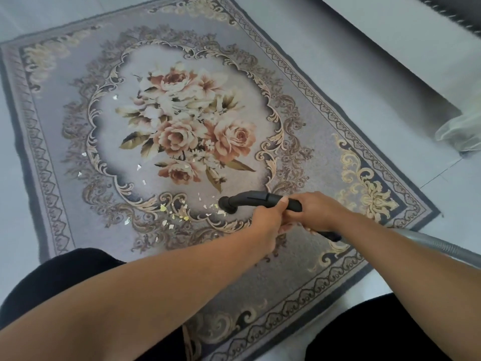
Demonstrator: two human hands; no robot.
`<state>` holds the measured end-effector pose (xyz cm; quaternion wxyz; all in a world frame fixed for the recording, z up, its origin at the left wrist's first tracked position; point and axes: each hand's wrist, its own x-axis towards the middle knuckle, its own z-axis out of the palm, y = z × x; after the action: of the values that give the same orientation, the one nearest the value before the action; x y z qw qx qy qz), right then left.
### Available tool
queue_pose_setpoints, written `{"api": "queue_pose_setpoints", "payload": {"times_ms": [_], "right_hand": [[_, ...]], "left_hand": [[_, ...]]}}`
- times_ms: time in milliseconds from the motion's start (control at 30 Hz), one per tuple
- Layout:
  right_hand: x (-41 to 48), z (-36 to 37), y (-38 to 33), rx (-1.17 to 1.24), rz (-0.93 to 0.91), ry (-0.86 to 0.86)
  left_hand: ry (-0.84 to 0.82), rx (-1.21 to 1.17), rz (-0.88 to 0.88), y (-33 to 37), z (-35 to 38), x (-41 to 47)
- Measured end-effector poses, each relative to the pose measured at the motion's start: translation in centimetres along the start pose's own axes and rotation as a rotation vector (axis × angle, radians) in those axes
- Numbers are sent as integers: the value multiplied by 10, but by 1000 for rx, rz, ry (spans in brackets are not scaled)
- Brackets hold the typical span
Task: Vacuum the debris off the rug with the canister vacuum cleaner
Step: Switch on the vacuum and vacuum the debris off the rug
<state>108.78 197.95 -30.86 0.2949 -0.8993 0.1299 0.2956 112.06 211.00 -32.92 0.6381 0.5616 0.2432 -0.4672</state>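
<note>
Between black-clad knees (65, 277), left hand (265, 221) and right hand (313, 212) together grip the vacuum handle (251, 198); debris (182, 217) lies on the rug (65, 178) just left of its nozzle (227, 204).

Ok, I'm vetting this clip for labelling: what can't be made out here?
Head view:
Canister: outside the frame; grey hose runs off the right edge.
Nozzle opening: turned toward the rug, unseen.
Handle middle: covered by left hand and right hand.
Pale object, right edge: cut off, blurred.
</note>
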Motion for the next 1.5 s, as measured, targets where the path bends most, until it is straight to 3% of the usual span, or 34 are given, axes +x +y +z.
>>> {"api": "queue_pose_setpoints", "payload": {"times_ms": [367, 600, 967, 1200, 1500], "right_hand": [[13, 5, -15, -168, -108, 4], [20, 9, -19, -244, -64, 176], [-2, 2, -7, -188, -69, -7], [-9, -1, -3, -252, -22, 111], [-12, 0, -8, -152, -61, -31]], "left_hand": [[40, -55, 9, 4, -21, -21], [-22, -17, 126, -1, -24, -22], [-47, -29, 65, -21, -13, -24], [-52, 10, 107, -16, 1, -25], [33, -40, 82, -26, 0, -21]]}}
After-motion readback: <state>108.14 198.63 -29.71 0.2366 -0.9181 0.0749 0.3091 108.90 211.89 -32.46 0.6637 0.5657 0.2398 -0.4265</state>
